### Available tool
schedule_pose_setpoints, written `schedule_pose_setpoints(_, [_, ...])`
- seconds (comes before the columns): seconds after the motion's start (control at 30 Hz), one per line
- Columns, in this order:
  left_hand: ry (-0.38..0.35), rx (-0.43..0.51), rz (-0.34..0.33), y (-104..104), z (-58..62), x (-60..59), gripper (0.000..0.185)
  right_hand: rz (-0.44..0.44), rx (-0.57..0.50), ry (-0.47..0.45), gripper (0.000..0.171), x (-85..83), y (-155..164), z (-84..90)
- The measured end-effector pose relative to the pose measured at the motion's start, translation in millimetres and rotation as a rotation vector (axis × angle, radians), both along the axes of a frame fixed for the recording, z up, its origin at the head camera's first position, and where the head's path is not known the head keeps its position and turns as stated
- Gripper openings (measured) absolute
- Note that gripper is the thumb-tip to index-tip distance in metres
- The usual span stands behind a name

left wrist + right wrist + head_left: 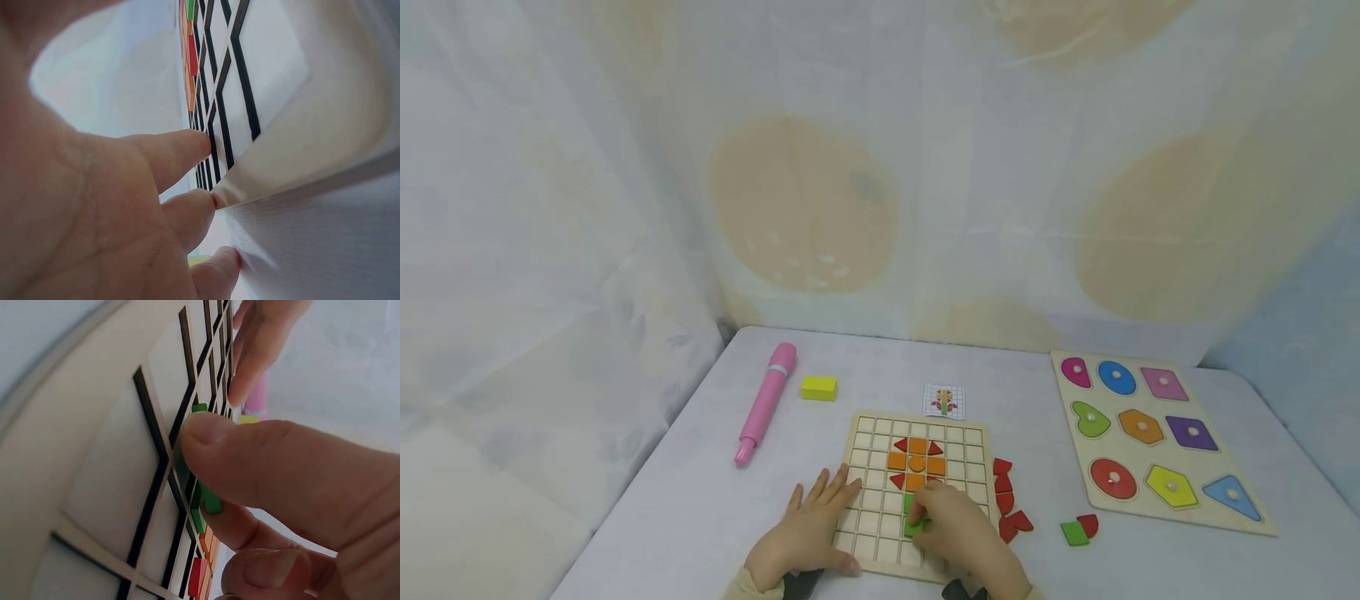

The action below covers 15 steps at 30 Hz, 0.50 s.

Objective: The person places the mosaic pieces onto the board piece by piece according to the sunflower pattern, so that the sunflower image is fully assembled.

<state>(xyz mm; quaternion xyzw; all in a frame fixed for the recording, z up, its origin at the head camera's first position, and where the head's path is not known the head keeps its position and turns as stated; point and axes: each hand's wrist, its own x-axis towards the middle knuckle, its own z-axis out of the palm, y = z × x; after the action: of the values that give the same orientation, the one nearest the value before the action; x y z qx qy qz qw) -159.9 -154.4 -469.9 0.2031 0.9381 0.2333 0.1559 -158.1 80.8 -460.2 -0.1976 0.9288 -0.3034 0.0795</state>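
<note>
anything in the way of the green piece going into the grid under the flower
Nothing visible does. The right hand pinches the green piece right at the grid board, and the cells around it below the orange flower look open.

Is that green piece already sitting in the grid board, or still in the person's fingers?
Still in the fingers: the right hand pinches the green piece against the grid board, with one edge raised above the cells.
</note>
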Motion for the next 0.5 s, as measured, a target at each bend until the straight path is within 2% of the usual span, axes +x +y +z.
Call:
schedule_pose_setpoints(0.2, [-0.004,0.002,0.0,0.3,-0.4,-0.7,0.109,0.004,0.03,0.035,0.017,0.3,-1.4,0.1])
schedule_pose_setpoints(0.5, [-0.001,0.005,-0.003,0.3,-0.9,0.0,0.109,-0.009,0.067,0.014,0.013,0.6,-4.1,-0.7])
